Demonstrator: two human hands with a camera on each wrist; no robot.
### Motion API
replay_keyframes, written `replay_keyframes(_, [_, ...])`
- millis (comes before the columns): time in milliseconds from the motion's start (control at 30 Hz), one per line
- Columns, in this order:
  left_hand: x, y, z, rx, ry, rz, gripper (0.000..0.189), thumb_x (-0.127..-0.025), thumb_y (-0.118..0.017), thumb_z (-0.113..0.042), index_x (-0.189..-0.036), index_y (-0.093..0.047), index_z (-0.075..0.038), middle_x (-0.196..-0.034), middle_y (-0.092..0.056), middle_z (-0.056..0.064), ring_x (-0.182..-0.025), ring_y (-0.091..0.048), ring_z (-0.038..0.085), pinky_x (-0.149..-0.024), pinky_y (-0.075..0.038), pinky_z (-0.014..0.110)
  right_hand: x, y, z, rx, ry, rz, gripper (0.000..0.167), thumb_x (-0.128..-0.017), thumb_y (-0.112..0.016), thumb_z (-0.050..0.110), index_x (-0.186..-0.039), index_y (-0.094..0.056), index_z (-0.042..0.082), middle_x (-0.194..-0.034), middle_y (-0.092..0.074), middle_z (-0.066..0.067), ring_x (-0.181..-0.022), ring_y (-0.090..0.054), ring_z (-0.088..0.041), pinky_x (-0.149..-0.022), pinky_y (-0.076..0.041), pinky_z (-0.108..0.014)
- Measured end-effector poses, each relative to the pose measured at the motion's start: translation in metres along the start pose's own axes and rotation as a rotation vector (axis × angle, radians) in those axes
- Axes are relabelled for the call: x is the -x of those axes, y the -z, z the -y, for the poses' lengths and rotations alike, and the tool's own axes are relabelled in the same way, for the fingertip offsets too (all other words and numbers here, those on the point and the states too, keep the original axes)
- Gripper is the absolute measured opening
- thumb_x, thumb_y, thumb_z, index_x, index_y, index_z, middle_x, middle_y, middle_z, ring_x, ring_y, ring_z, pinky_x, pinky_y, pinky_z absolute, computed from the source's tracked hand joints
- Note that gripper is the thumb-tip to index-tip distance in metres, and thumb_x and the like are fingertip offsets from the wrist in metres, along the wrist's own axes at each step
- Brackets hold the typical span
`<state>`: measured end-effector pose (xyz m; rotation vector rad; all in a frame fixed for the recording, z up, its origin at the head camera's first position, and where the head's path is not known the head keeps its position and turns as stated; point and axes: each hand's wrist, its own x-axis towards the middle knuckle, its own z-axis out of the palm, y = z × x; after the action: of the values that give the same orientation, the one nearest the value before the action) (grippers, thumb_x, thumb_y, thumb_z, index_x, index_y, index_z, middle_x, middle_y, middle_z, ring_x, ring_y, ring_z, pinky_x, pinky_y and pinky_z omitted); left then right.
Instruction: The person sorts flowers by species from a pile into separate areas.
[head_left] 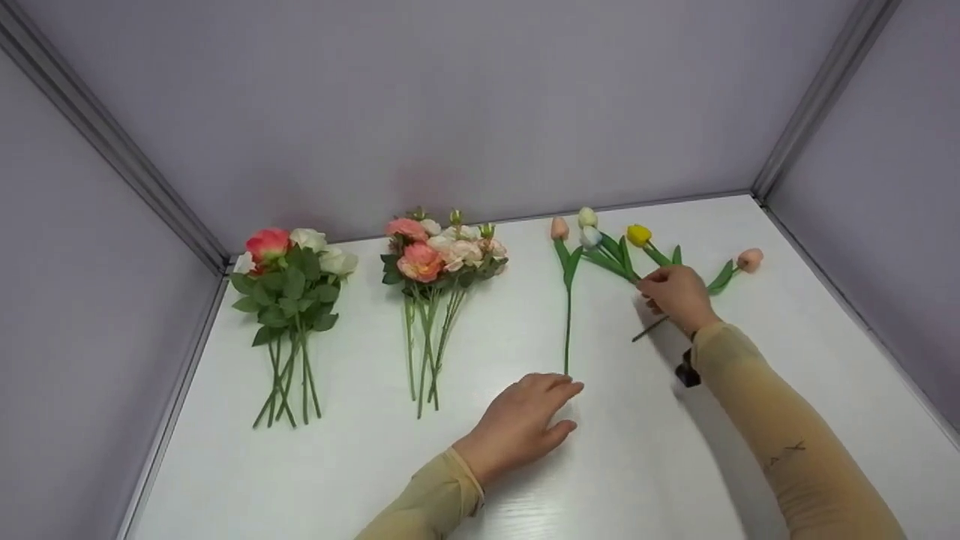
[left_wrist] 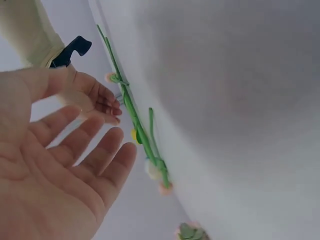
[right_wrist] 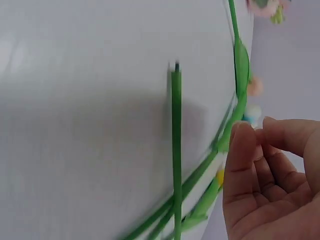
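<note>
My right hand [head_left: 679, 296] is above the tulip stems at the right, thumb and index tips close together with no stem visible between them. In the right wrist view, its thumb [right_wrist: 240, 165] overlaps the green leaves. Near it are a white tulip [head_left: 587, 217], a pale blue tulip [head_left: 591, 238], a yellow tulip [head_left: 639, 235] and a pink tulip [head_left: 750, 259]. My left hand [head_left: 521, 416], fingers spread and relaxed, is beside the lower stem end of a peach tulip [head_left: 559, 228] lying upright to my view. The left wrist view shows its palm [left_wrist: 55, 170] holding nothing.
A bunch of pink and peach flowers [head_left: 420, 261] lies in the middle of the white table [head_left: 360, 480]. Further left is a bunch of red and white roses [head_left: 268, 246]. Grey panels [head_left: 480, 105] enclose the table's back and sides.
</note>
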<state>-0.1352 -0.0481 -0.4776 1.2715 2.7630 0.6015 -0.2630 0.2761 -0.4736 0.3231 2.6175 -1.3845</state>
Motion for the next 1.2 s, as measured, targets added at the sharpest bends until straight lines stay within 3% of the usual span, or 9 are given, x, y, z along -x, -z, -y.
replay_keyframes(167, [-0.014,-0.003,-0.015,-0.193,-0.146,0.026,0.057,-0.101,-0.066,-0.039,-0.152,-0.05,-0.019,-0.149,-0.053,0.003,-0.138,-0.048,0.021,-0.116,-0.036,0.034,0.005,0.043,-0.029,0.081,-0.004,-0.117,0.04,-0.102,-0.062,0.026,-0.118,-0.064,-0.01,-0.105,-0.07,-0.025,-0.086,-0.069,-0.031,-0.071,-0.057,-0.033])
replay_keyframes(367, [-0.022,-0.013,-0.029,-0.236,-0.221,0.062,0.06,-0.102,-0.063,-0.044,-0.155,-0.046,-0.02,-0.152,-0.05,0.002,-0.14,-0.045,0.019,-0.118,-0.032,0.031,0.003,0.061,-0.05,0.045,-0.112,-0.161,0.052,-0.099,-0.065,0.029,-0.127,-0.056,-0.013,-0.084,-0.071,-0.01,-0.071,-0.069,-0.017,-0.064,-0.058,-0.029])
replay_keyframes(433, [-0.023,-0.016,-0.032,-0.241,-0.239,0.076,0.06,-0.102,-0.062,-0.044,-0.155,-0.045,-0.02,-0.152,-0.049,0.002,-0.14,-0.045,0.018,-0.119,-0.031,0.03,0.001,0.06,-0.053,0.033,-0.144,-0.152,0.052,-0.098,-0.066,0.032,-0.123,-0.059,-0.013,-0.077,-0.071,-0.006,-0.068,-0.068,-0.017,-0.063,-0.057,-0.029])
replay_keyframes(567, [-0.025,-0.021,-0.035,-0.243,-0.265,0.099,0.06,-0.103,-0.06,-0.045,-0.155,-0.045,-0.02,-0.153,-0.049,0.001,-0.14,-0.044,0.015,-0.118,-0.03,0.028,-0.003,0.057,-0.059,0.036,-0.192,-0.141,0.042,-0.097,-0.068,0.036,-0.096,-0.07,-0.006,-0.068,-0.069,-0.003,-0.063,-0.065,-0.015,-0.061,-0.053,-0.029])
replay_keyframes(767, [-0.024,-0.024,-0.033,-0.229,-0.265,0.106,0.058,-0.102,-0.061,-0.044,-0.154,-0.048,-0.02,-0.153,-0.049,0.001,-0.14,-0.046,0.015,-0.118,-0.032,0.028,-0.002,0.062,-0.071,-0.079,-0.264,-0.165,0.028,-0.094,-0.07,0.028,-0.093,-0.07,0.0,-0.066,-0.067,0.002,-0.063,-0.063,-0.012,-0.061,-0.053,-0.026])
replay_keyframes(1000, [-0.022,-0.026,-0.028,-0.117,-0.242,0.085,0.054,-0.104,-0.061,-0.041,-0.152,-0.05,-0.019,-0.152,-0.051,0.002,-0.139,-0.047,0.016,-0.115,-0.037,0.029,0.005,0.078,-0.074,-0.343,-0.349,-0.187,0.027,-0.098,-0.067,0.022,-0.11,-0.063,-0.001,-0.072,-0.07,0.004,-0.068,-0.069,-0.008,-0.067,-0.058,-0.025])
replay_keyframes(1200, [-0.019,-0.022,-0.023,0.033,-0.131,0.001,0.045,-0.105,-0.061,-0.036,-0.146,-0.058,-0.018,-0.146,-0.057,0.0,-0.134,-0.053,0.014,-0.109,-0.044,0.03,0.014,0.084,-0.058,-0.464,-0.22,-0.207,0.036,-0.1,-0.067,0.022,-0.121,-0.058,-0.005,-0.08,-0.071,0.002,-0.075,-0.069,-0.006,-0.072,-0.058,-0.02])
